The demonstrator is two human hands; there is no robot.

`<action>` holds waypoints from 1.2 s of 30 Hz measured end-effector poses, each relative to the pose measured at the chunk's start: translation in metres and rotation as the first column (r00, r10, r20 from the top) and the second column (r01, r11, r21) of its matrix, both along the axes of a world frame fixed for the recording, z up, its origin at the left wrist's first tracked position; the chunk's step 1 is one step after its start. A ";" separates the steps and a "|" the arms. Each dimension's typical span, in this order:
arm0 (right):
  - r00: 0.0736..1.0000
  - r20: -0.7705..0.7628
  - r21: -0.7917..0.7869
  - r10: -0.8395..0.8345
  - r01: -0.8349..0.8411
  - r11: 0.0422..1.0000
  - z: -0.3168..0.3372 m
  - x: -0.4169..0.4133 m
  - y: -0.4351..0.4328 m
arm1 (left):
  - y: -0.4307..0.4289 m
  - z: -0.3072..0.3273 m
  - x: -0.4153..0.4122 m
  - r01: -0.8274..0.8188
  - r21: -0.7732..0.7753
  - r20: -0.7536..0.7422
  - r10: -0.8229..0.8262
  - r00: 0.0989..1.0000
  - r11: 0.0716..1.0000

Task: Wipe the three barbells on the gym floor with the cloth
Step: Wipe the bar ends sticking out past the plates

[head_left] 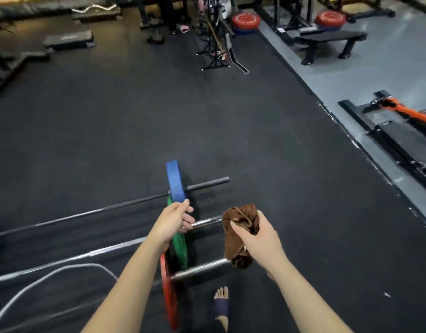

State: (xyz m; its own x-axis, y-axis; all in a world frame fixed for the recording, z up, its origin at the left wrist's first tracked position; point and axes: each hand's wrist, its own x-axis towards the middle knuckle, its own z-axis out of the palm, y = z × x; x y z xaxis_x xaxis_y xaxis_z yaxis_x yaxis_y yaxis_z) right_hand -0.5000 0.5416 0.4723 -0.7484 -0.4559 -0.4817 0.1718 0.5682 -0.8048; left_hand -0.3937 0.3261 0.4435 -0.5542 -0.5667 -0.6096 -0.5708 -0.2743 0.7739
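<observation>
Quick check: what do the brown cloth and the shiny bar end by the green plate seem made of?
Brown bunched cloth: soft matte fabric, likely terry towel; it folds and droops. Shiny silver bar end: polished metal, probably chromed steel; bright mirror-like highlights.

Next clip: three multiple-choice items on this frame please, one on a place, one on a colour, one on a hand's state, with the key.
1. Where is the cloth?
A. on the floor
B. in the right hand, at the end of the middle bar's sleeve
C. draped over a bench

2. What colour is the plate on the farthest bar?
A. red
B. green
C. blue

3. What is the left hand doing?
A. lying flat on the floor
B. gripping the middle sleeve beside the green plate
C. holding the cloth

Key:
1 B: the brown cloth is bunched in the right hand's fingers at the chrome sleeve's end.
2 C: the blue plate stands on the black bar.
3 B: its fingers curl round the sleeve.
</observation>
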 end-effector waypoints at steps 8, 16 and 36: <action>0.980 0.015 -0.057 -0.199 0.200 0.978 0.013 -0.149 -0.012 | -0.013 0.011 -0.124 -0.107 0.028 0.011 0.107 0.994 0.994; 0.980 0.190 -0.107 0.054 -0.034 0.994 -0.046 -0.332 -0.063 | -0.024 -0.025 -0.228 -0.426 -0.035 0.029 0.427 0.904 0.904; 0.625 0.320 0.013 0.712 -0.754 0.657 -0.120 -0.490 -0.222 | 0.006 -0.134 -0.356 -0.981 0.057 0.191 0.962 0.195 0.188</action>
